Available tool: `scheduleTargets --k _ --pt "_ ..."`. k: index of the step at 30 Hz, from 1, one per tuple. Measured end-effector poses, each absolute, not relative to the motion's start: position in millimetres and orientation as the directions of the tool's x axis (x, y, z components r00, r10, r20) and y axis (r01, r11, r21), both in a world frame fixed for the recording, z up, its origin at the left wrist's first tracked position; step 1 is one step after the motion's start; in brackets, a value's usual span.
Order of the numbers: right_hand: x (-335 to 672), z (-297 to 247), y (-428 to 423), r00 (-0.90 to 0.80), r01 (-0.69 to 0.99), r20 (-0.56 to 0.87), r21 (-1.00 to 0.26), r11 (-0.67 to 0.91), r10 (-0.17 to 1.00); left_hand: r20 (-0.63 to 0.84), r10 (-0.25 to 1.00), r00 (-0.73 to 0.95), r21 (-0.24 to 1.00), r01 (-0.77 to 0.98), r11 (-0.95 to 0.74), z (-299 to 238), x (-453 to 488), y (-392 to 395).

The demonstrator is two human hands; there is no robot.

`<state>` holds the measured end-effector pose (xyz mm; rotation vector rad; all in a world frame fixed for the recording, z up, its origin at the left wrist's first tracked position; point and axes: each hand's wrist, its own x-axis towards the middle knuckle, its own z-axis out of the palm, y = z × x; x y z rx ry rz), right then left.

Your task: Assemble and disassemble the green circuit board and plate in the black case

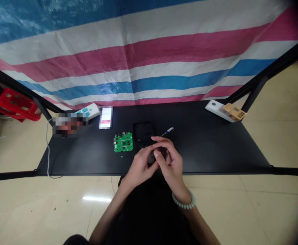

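Both hands meet near the table's front edge, fingers curled around a small dark piece (151, 159). Most of it is covered by the fingers, so its kind cannot be made out. My left hand (142, 164) grips it from the left, and my right hand (171, 162), with a beaded bracelet on its wrist, closes on it from the right. Just beyond the fingers lies an open black plastic case shell (143, 130). To its left rests a green circuit board (123, 142), with tiny screws (122, 157) below. A small screwdriver (169, 130) lies beyond my right hand.
A phone with a lit screen (105, 117) and a white power strip (92, 110) lie at the back left of the black table (205, 146). At the back right, a yellow-brown card (233, 111) rests on a white device (218, 109). Striped sheeting (149, 51) hangs behind.
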<state>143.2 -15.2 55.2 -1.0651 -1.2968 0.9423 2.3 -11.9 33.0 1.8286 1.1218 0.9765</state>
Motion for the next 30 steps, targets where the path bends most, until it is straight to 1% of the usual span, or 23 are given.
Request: scheduleTargets --k 2,3,7,9,14,16,18,20,22,23,24,28,30 --pt "145.9 54.5 -15.4 0.061 0.000 0.259 -0.966 0.259 0.964 0.204 0.905 0.373 0.889 0.316 -0.331 34.6 -0.9 -14.7" --pt "146.7 54.1 -16.2 0.055 -0.006 0.251 -0.968 0.251 0.967 0.201 0.910 0.364 0.892 0.316 -0.323 34.0 -1.1 -15.8" --pt "145.6 52.5 -20.5 0.009 -0.033 0.207 -0.978 0.207 0.978 0.174 0.966 0.189 0.922 0.313 -0.228 27.8 8.4 -15.8" --pt "144.4 51.6 -20.8 0.008 -0.040 0.209 -0.977 0.209 0.978 0.165 0.973 0.159 0.936 0.286 -0.206 26.8 13.3 -14.6" --pt "145.0 49.3 -17.2 0.022 -0.010 0.236 -0.972 0.237 0.971 0.249 0.915 0.317 0.917 0.227 -0.328 30.4 5.0 -14.0" --pt "145.1 49.7 -17.5 0.017 -0.031 0.226 -0.974 0.226 0.974 0.253 0.908 0.333 0.915 0.224 -0.336 29.6 -0.3 -12.8" --pt "144.1 51.2 -19.0 0.012 -0.057 0.210 -0.976 0.210 0.978 0.251 0.921 0.299 0.916 0.236 -0.326 27.1 -1.2 -10.2" --pt "142.4 53.1 -20.4 0.005 -0.078 0.195 -0.978 0.195 0.981 0.238 0.946 0.222 0.923 0.253 -0.291 24.9 2.2 -6.5" --pt "141.3 54.5 -20.1 0.003 -0.074 0.191 -0.979 0.191 0.982 0.212 0.965 0.153 0.934 0.261 -0.246 24.8 5.9 -3.0" --pt "141.3 54.9 -19.0 0.009 -0.064 0.195 -0.979 0.195 0.981 0.208 0.967 0.147 0.935 0.259 -0.240 25.7 6.5 -1.6" --pt "141.9 54.9 -17.6 0.020 -0.047 0.200 -0.978 0.201 0.980 0.212 0.962 0.171 0.934 0.254 -0.251 27.1 5.6 -0.5" --pt "147.8 54.7 -11.4 0.056 0.004 0.224 -0.975 0.224 0.973 0.238 0.883 0.405 0.925 0.184 -0.334 32.0 -8.7 2.5" --pt "150.1 56.0 -10.2 0.028 0.018 0.221 -0.975 0.220 0.975 0.227 0.871 0.435 0.926 0.182 -0.332 31.2 -15.2 4.2"
